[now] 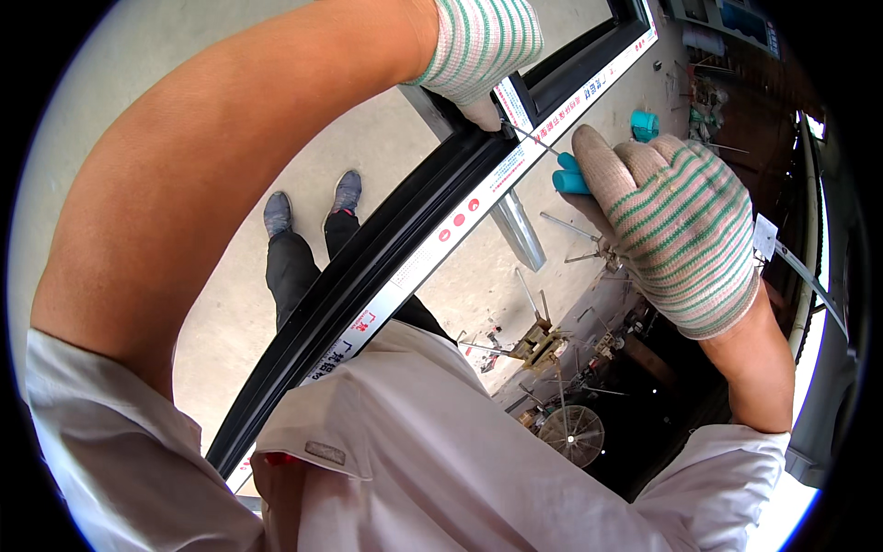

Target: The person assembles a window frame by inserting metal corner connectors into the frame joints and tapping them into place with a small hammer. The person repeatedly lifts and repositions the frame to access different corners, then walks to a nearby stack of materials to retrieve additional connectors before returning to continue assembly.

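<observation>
A black window frame runs diagonally across the view, its edge covered with printed white film. My right hand, in a striped knit glove, is closed around the teal handle of a screwdriver. Its thin shaft points up and left, toward the joint where the frame's bars meet. At that joint is my left hand, in a matching glove. One fingertip presses beside the screwdriver's tip; the other fingers are mostly hidden, and whatever they pinch is too small to make out.
A silver metal profile sticks out beneath the frame. A teal container stands on the concrete floor beyond. Lower right are metal stands and a round fan. A person's shoes show through the frame's opening.
</observation>
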Tool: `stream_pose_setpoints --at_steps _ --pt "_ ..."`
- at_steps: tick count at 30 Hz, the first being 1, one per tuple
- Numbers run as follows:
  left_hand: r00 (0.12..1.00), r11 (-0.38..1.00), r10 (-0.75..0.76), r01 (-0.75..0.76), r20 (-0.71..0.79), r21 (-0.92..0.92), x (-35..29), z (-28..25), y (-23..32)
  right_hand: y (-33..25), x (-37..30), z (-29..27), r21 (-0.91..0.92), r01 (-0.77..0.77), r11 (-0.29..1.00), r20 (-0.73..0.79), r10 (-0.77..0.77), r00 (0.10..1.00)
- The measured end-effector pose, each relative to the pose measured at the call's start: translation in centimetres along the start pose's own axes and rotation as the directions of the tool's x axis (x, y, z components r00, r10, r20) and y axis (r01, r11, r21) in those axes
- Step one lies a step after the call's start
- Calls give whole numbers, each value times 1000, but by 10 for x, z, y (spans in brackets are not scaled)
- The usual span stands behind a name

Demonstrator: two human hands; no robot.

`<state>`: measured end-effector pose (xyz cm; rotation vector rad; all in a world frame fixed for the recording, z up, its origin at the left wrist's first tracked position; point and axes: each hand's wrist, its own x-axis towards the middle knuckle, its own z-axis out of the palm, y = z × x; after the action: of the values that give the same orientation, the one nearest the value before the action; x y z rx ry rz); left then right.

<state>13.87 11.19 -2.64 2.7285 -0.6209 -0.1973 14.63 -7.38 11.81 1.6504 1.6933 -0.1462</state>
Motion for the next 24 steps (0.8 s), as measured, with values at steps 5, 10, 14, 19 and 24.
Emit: stream_pose_setpoints --at_steps 5,10,14,19,24 --pt "1000 998 11 -11 1 -54 -1 -1 -2 -32 5 24 902 -378 210 252 453 855" --pt "1000 999 -1 1 -6 -47 2 2 -1 -86 26 22 652 6 -758 551 479 684" --pt "999 999 -36 36 3 -28 8 6 5 -87 21 33 746 -24 -665 509 547 665" --pt "998 997 -35 38 44 -74 5 -8 5 -55 -7 38 952 -296 -81 271 670 691" --pt "1000 999 -28 28 -11 -29 4 1 6 -19 -15 42 427 -78 901 -353 246 903"
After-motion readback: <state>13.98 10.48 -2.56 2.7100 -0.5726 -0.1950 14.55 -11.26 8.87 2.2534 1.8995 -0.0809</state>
